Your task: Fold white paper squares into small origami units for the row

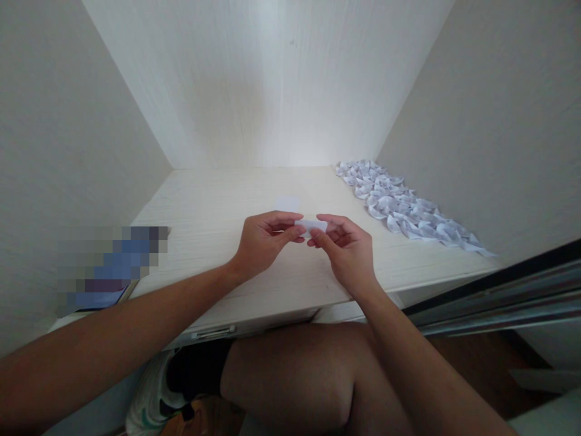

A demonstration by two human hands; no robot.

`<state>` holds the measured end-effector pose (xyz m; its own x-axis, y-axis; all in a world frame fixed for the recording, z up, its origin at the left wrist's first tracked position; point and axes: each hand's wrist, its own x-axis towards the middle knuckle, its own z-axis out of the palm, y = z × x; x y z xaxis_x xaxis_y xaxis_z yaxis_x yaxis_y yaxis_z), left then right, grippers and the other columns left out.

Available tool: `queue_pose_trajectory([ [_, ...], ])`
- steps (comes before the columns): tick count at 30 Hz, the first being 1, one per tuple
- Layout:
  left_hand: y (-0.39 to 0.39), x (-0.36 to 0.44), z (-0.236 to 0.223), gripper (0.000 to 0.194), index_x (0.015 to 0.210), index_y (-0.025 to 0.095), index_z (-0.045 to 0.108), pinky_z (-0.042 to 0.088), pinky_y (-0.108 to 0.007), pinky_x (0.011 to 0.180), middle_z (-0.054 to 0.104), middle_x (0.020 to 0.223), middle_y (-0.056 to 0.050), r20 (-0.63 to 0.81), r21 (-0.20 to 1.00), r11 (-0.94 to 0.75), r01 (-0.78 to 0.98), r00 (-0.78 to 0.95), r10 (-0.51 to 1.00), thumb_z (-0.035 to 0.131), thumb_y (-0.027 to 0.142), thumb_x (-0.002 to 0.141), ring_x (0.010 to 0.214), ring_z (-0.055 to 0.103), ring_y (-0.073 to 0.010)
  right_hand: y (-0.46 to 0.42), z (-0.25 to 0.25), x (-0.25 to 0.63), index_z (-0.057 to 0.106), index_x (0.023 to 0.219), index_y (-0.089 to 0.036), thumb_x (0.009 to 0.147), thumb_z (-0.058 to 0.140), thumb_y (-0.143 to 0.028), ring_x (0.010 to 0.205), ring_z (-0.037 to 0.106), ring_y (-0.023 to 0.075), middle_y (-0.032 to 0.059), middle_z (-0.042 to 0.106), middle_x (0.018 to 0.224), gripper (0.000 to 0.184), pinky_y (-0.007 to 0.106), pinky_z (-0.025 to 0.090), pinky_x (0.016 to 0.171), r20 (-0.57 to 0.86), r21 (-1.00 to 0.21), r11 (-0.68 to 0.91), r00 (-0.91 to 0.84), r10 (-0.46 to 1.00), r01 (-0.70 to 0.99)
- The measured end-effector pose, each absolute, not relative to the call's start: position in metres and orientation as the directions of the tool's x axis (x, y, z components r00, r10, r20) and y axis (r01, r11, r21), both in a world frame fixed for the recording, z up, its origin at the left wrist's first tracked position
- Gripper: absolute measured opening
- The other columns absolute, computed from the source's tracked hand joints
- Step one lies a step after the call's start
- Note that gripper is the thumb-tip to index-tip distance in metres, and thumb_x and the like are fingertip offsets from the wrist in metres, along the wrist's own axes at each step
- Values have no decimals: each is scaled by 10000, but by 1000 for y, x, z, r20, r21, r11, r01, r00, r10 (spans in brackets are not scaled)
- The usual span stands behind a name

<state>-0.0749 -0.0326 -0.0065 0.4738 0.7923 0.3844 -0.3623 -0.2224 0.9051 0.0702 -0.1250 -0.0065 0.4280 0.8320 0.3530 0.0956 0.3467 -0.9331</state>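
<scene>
A small folded piece of white paper [311, 225] is stretched between my two hands, a little above the desk. My left hand [267, 239] pinches its left end between thumb and fingers. On the other end, the thumb and fingers of my right hand [349, 245] are closed. Just behind my hands a flat white sheet of paper [287, 203] lies on the desk, its near edge partly hidden by my left hand.
Many folded white paper pieces [394, 200] lie in overlapping rows along the right wall of the white desk [204, 200]. A blurred-out device [118, 266] leans at the left wall. Below the front edge is a drawer handle [213, 332], with my legs underneath.
</scene>
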Motion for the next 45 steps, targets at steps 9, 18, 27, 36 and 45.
queue_pose_trajectory([
  [9,-33,-74,-6,306,893,150,831,722,-349,686,814,794,-50,367,912,-211,-350,473,801,942,344,683,684,784,-195,-125,-2,69,737,938,-225,744,883,-416,636,743,170,-20,745,720,309,309,604,634,336,-939,327,466,819,102],
  [18,-32,-74,-6,362,897,142,840,730,-389,704,820,828,-70,338,928,-198,-315,494,801,925,434,700,712,790,-220,-126,1,68,747,852,-201,759,864,-440,611,705,168,7,748,689,282,312,575,623,299,-953,280,480,825,112],
  [27,-30,-74,-9,386,902,153,838,733,-410,728,821,843,-64,334,933,-199,-299,518,788,909,484,717,734,797,-230,-125,-1,71,732,819,-202,808,819,-460,602,659,164,15,729,668,272,298,516,587,307,-951,249,461,833,185],
  [36,-28,-74,-10,377,886,144,831,726,-405,718,819,863,-77,273,942,-92,-324,577,770,926,454,693,772,791,-225,-125,-3,76,775,779,-203,822,795,-413,584,579,141,19,739,687,215,278,441,567,362,-913,222,430,827,341],
  [45,-25,-74,-10,329,844,116,754,695,-315,647,771,810,-60,219,961,-43,-275,652,726,858,421,776,747,746,-167,-124,-7,77,786,791,-202,807,797,-409,628,619,166,37,772,737,208,292,465,589,353,-918,211,452,819,335],
])
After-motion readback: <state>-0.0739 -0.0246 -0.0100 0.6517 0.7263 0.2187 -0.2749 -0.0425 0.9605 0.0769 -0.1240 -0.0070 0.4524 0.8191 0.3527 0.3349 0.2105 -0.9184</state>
